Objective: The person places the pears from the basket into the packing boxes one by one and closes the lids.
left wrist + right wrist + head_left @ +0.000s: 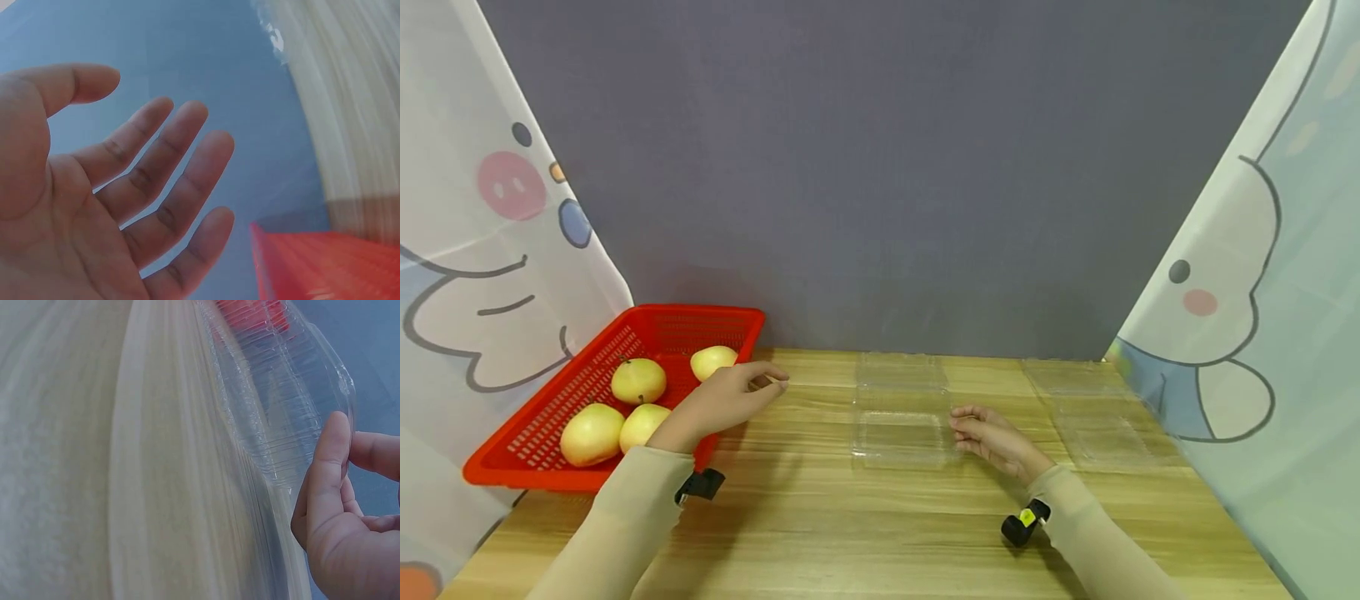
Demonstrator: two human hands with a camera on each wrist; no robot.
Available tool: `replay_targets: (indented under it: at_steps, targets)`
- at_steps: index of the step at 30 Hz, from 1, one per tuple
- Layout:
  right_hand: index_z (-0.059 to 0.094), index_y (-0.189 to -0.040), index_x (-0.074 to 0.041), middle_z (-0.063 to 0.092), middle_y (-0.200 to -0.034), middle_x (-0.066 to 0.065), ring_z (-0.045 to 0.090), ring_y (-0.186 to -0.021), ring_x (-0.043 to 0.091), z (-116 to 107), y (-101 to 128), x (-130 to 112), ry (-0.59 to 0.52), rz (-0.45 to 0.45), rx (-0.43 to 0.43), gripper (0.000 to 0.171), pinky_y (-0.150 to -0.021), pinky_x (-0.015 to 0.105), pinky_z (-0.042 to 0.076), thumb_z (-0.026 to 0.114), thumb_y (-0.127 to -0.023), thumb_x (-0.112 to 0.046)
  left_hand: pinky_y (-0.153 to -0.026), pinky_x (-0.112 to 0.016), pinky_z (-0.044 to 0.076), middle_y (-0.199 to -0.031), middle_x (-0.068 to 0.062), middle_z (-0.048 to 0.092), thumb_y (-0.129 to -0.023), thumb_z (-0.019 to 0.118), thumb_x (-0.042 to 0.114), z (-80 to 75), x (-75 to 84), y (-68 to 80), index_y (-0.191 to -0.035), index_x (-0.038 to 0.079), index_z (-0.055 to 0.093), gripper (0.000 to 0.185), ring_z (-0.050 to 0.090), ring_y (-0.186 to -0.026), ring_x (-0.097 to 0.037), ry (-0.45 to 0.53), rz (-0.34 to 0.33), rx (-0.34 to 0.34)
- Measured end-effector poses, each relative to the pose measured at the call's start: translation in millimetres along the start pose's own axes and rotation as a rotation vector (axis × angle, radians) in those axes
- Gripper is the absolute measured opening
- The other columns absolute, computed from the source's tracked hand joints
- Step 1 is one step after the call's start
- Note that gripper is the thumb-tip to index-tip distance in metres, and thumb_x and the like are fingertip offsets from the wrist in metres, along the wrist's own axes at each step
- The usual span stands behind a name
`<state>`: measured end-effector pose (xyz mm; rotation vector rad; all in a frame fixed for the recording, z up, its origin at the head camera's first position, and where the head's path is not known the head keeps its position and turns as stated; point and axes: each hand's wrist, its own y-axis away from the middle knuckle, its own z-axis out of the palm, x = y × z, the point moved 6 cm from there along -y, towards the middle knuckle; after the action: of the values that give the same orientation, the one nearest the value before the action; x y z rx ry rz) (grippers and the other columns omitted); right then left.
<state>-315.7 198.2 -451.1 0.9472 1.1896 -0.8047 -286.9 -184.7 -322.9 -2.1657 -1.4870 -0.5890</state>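
Observation:
My left hand (730,398) hovers over the right rim of a red plastic basket (655,478). Its fingers are spread and bent slightly, and the palm is bare in the left wrist view (125,187). Inside the basket lie several round yellow fruits (638,382), one partly hidden behind my left hand. A clear plastic clamshell box (902,435) stands in the middle of the table with its lid (898,371) raised toward the back. My right hand (996,440) pinches the box's right rim between thumb and fingers, as the right wrist view (350,519) shows.
More clear plastic packaging (1105,425) lies at the right on the wooden table (850,533). A grey panel (895,167) rises behind the table. Printed cloth screens (1300,333) flank both sides.

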Motion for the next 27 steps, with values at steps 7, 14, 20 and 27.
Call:
replay_targets:
  at_steps: [7, 14, 20, 27]
  targets:
    - [0.031, -0.137, 0.016, 0.053, -0.104, 0.01, 0.057, -0.084, 0.011, 0, 0, -1, -0.001, 0.003, 0.007, 0.048, -0.076, 0.022, 0.055, 0.055, -0.103, -0.008, -0.078, -0.04, 0.051, -0.109, -0.003, 0.069, -0.1, 0.059, 0.04, -27.1, 2.3, 7.5, -0.122, 0.013, 0.068, 0.037, 0.062, -0.092, -0.02, -0.018, 0.013, 0.047]
    - [0.031, -0.137, 0.016, 0.053, -0.104, 0.01, 0.057, -0.085, 0.012, 0, -1, -1, -0.007, 0.011, 0.019, 0.049, -0.075, 0.022, 0.055, 0.056, -0.102, -0.008, -0.078, -0.047, 0.054, -0.112, -0.009, 0.069, -0.101, 0.056, 0.044, -54.1, -7.9, 10.3, -0.125, 0.014, 0.067, 0.04, 0.067, -0.095, -0.029, -0.042, -0.033, 0.081]
    - [0.032, -0.136, 0.016, 0.054, -0.104, 0.01, 0.057, -0.084, 0.012, 0, -1, -1, -0.018, 0.01, 0.017, 0.048, -0.075, 0.022, 0.055, 0.057, -0.102, -0.008, -0.091, -0.061, 0.047, -0.127, -0.016, 0.064, -0.102, 0.052, 0.047, -71.5, -20.2, 8.1, -0.128, 0.014, 0.065, 0.044, 0.059, -0.113, -0.041, -0.091, -0.058, 0.103]
    - [0.031, -0.136, 0.017, 0.054, -0.106, 0.011, 0.057, -0.084, 0.012, 0, -1, 0, -0.027, 0.008, 0.014, 0.046, -0.075, 0.022, 0.055, 0.054, -0.103, -0.005, -0.097, -0.065, 0.041, -0.132, -0.019, 0.06, -0.101, 0.049, 0.053, -81.6, -35.0, 4.6, -0.131, 0.011, 0.062, 0.053, 0.053, -0.12, -0.043, -0.074, -0.108, 0.083]
